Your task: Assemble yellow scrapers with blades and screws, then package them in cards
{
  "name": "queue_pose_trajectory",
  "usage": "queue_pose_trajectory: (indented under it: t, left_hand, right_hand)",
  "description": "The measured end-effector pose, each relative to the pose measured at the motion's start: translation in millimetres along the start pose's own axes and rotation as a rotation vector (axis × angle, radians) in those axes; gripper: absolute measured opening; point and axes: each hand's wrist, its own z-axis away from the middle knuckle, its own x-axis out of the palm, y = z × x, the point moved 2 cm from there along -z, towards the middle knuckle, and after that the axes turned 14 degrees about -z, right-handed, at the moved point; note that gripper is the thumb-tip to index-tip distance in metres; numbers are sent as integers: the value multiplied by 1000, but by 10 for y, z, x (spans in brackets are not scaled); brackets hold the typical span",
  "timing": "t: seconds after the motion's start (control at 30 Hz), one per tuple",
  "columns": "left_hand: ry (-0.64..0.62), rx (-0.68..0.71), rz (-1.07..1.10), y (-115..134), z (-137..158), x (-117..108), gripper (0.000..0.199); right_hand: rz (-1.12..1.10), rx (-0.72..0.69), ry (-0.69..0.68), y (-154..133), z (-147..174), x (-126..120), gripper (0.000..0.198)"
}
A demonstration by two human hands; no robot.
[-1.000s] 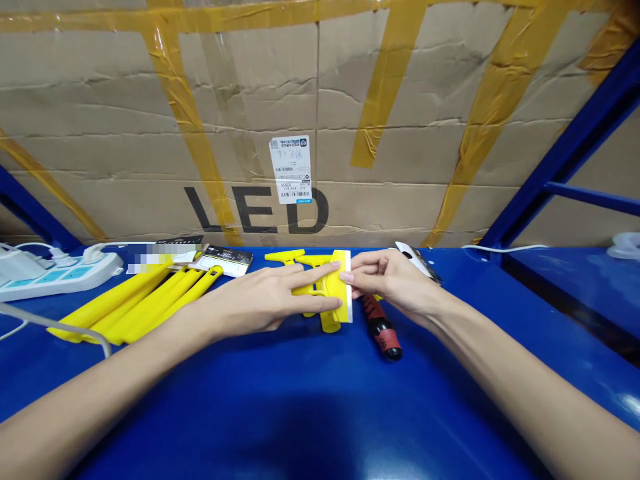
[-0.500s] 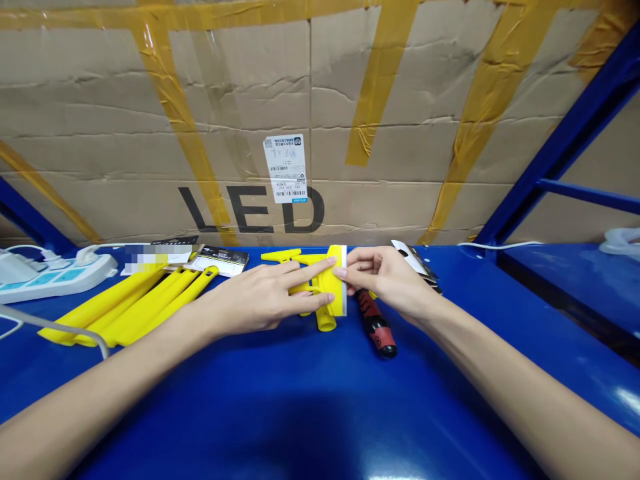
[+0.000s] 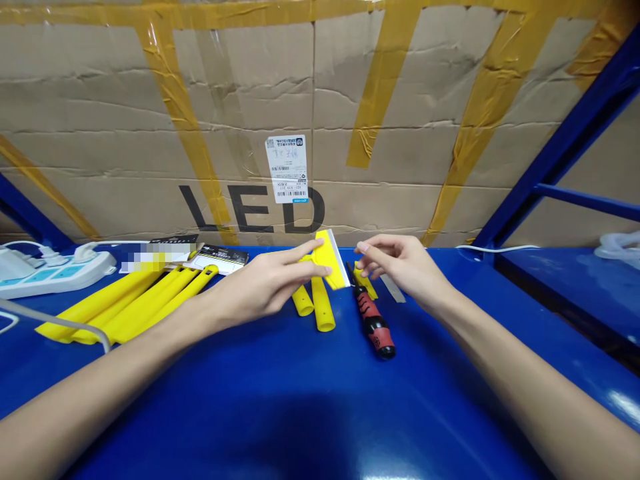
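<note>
My left hand [image 3: 265,285] grips a yellow scraper [image 3: 331,265] with a thin white blade edge and holds it tilted up just above the blue table [image 3: 300,400]. The scraper's tube handle [image 3: 323,308] points toward me, and a second yellow tube [image 3: 302,301] lies next to it. My right hand [image 3: 403,265] hovers just right of the scraper with fingers apart and holds nothing. Below that hand lie a red and black screwdriver [image 3: 374,321], a small yellow piece [image 3: 367,283] and a flat grey blade [image 3: 393,289].
Several long yellow handles [image 3: 130,303] lie at the left, with printed packaging cards [image 3: 220,257] behind them and a white power strip [image 3: 50,273] with a cable at the far left. A taped cardboard box marked LED [image 3: 320,120] walls the back. A blue rack frame [image 3: 560,167] stands at the right.
My left hand has lifted and tilted the scraper off the table. My right hand has let go of its blade edge and drawn slightly right, fingers spread.
</note>
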Motion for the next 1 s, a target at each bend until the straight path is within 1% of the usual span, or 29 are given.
queue_pose_trajectory:
  t: [0.03,0.07,0.13,0.17,0.23,0.3,0.37,0.47,0.57,0.67,0.73,0.83,0.9,1.0]
  left_hand:
    - [19,-101,123,-3,-21,11,33]
    - [19,-211,268,-7,-40,31,29]
    - [-18,-418,611,-11,-65,97,29]
    - [-44,-496,787,-13,-72,138,30]
    - [-84,-604,1091,-23,-72,222,34]
    - [-104,-664,1307,-51,-57,300,41]
    - [-97,-679,1449,-88,-33,367,45]
    - [-82,-649,1577,-126,2,440,45]
    - [-124,-583,1644,-117,20,470,37]
    - [-145,-527,1666,-94,32,467,29]
    - [-135,-509,1673,-92,42,468,28]
    - [-106,-515,1684,-116,57,478,27]
    - [-69,-540,1691,-146,67,480,27]
    - [-29,-614,1693,-191,89,469,26]
  right_hand:
    - [210,-35,48,18,-18,-57,20]
    - [408,-64,55,41,-31,-98,14]
    - [691,-106,-5,99,-47,-134,15]
    - [762,-113,-44,129,-50,-137,18]
    - [810,-111,-95,173,-50,-129,22]
    - [808,-104,-97,182,-49,-125,24]
    - [817,-104,-67,160,-49,-135,24]
    - [807,-81,-38,111,-45,-158,23]
    - [811,-41,-77,98,-33,-139,17]
    - [835,-68,-69,117,-24,-95,8]
    - [799,-104,-60,140,-23,-67,6]
    - [722,-161,-64,165,-29,-37,8]
    - [705,-202,-91,167,-39,-13,11]
    - [702,-271,-222,160,-58,60,14]
